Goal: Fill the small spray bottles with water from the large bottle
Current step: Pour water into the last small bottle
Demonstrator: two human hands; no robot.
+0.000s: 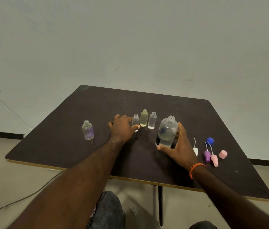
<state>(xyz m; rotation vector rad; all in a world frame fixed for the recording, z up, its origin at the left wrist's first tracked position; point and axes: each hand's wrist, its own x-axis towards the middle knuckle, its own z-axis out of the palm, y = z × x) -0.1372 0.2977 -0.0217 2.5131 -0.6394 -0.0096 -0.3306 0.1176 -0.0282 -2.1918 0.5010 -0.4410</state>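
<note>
The dark tabletop (180, 116) fills mid-frame. On it, right of centre, stands the uncapped large bottle (167, 132), partly full, with the right hand (179, 146) curled round its lower body. Left of it stand three open small bottles: a yellowish one (144, 118), a clear one (152, 120), and one (135, 121) gripped by the left hand (122, 128). A fourth (88, 130) stands alone at far left. Spray caps (210, 156) lie at right. Pouring seems not yet begun; fill levels are hard to read.
</note>
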